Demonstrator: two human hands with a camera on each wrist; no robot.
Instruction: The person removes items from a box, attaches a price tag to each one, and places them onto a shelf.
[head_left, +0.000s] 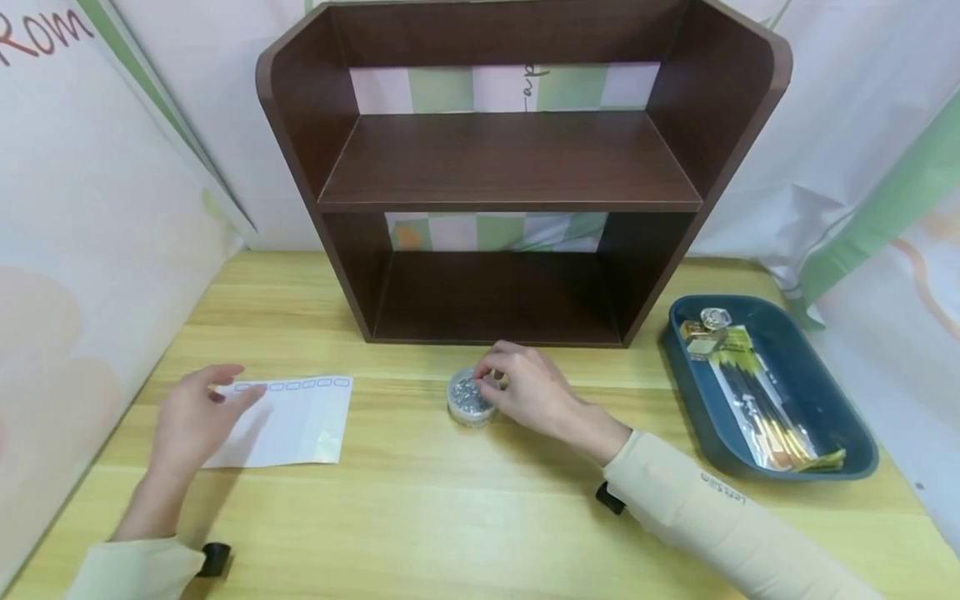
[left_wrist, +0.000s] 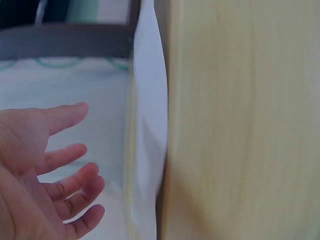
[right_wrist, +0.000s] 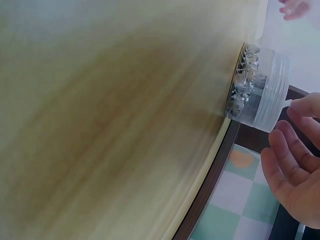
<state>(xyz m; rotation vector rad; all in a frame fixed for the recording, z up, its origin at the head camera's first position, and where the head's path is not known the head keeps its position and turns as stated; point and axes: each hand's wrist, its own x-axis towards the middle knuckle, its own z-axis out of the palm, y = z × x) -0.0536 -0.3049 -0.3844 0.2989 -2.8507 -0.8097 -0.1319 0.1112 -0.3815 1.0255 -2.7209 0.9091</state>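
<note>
My left hand [head_left: 191, 421] hovers above a white paper sheet [head_left: 300, 429] with a row of small blue-outlined boxes along its far edge. Its fingers are spread and loosely bent, holding nothing. In the left wrist view the sheet [left_wrist: 150, 110] shows edge-on, its edge bowed up from the table. My right hand [head_left: 528, 387] is at a round clear jar [head_left: 468, 400] of small silvery pieces. In the right wrist view, thumb and forefinger pinch a small clear piece [right_wrist: 286, 103] at the rim of the jar [right_wrist: 257, 87]; the kind of piece I cannot tell.
A dark brown two-tier shelf [head_left: 510, 162] stands behind the jar. On the right, a dark blue tray [head_left: 806, 367] holds a packet of brushes [head_left: 761, 408] and a small glass bottle [head_left: 705, 337]. Printed cloth walls [head_left: 82, 250] border the wooden table [head_left: 420, 517].
</note>
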